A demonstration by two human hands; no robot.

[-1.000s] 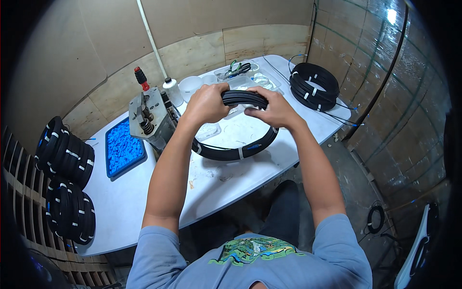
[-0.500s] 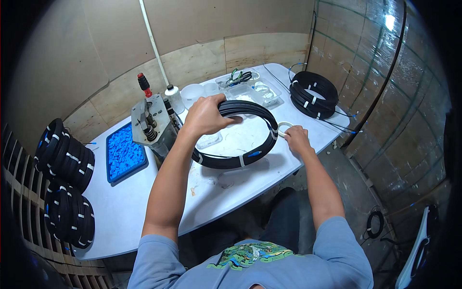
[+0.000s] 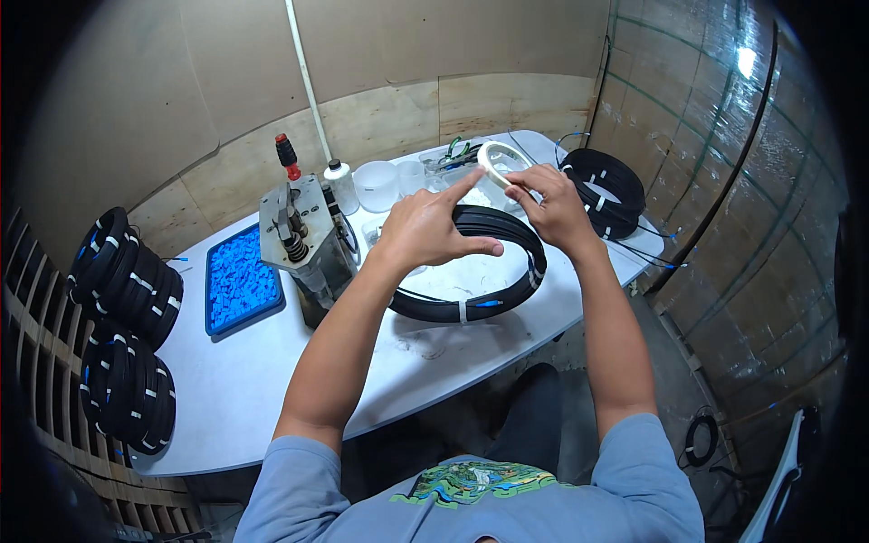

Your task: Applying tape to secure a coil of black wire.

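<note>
Black cable coil (image 3: 471,271) gripped at its top by the left hand (image 3: 425,231), white tape roll (image 3: 498,163) pinched in the right hand (image 3: 552,204), both held over the white table (image 3: 272,380), blue tray (image 3: 237,282) off left.

Blue tray (image 3: 237,282) of small parts, metal press (image 3: 303,237), stacked black coils (image 3: 127,276), white cups (image 3: 376,185), white table (image 3: 272,380)
</note>
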